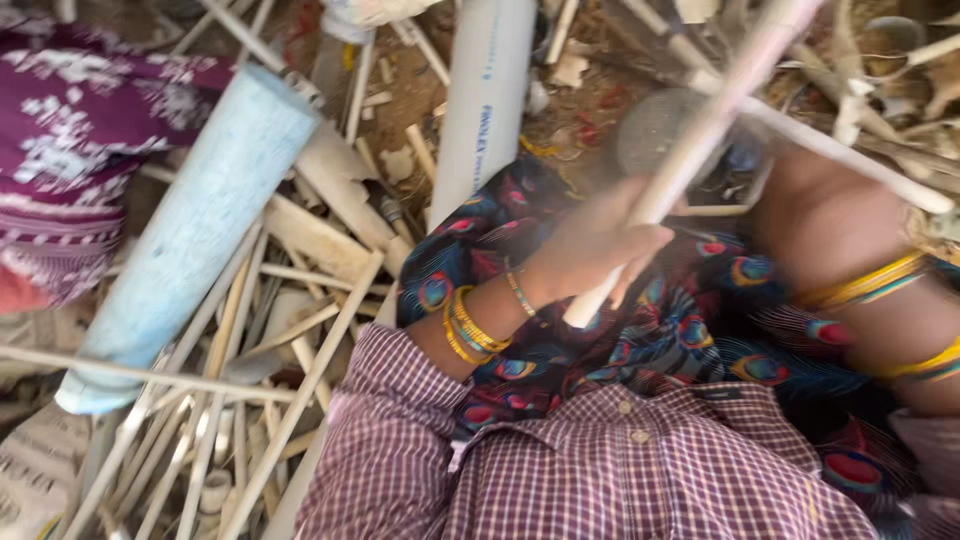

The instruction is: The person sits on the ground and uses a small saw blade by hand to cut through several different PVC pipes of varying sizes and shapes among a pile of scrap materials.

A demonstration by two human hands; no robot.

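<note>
Thin white pipe [700, 130] – slim length of plastic tube, blurred, running from the upper right down to the middle of the frame, lower end just below the left hand [600, 240]. Left grip wrapped round it near that end, fingers pressed tight on the tube, pipe tilted up and away. Right hand – can't tell; only a forearm [850, 250] with yellow bangles shows at the right, hand itself lost behind the pipe and blur. Step in hand looks like lifting or pulling one tube clear of the scrap heap. Next move would call for a firm hold and room to swing the long end past other sticks. Around: fat pale blue pipe [190, 240] at left, grey-white wide pipe [485, 100] at top centre, many thin offcuts [230, 400] on the ground, checked shirt sleeve [400, 440], purple patterned cloth [70, 150] far left
</note>
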